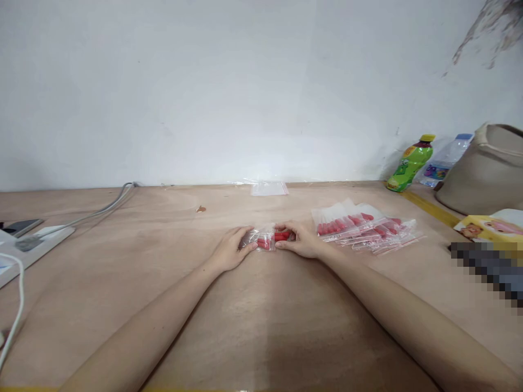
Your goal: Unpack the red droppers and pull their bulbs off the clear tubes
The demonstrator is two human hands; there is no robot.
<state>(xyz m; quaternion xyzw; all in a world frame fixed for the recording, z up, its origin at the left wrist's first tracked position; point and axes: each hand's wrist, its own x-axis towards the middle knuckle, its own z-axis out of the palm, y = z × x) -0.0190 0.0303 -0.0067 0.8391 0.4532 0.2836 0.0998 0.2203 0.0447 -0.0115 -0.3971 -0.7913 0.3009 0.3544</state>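
Note:
In the middle of the table a small clear zip bag (265, 231) lies between my two hands, with slim red pieces showing through its film. My left hand (233, 250) grips the bag's left end, thumb in front and fingers behind. At the bag's right end, my right hand (301, 240) is closed around several red pieces (281, 237). They touch or partly enter the bag; I cannot tell which. To the right of my right hand lies a spread pile of clear bags (359, 226) with similar red pieces inside.
A flat bag (268, 189) lies by the wall. Back right stand a green bottle (411, 163), a clear bottle (443, 160) and a beige fabric bin (482, 169), with a yellow packet (490, 227) in front. A white power strip (57, 238) and cables (110, 204) lie left.

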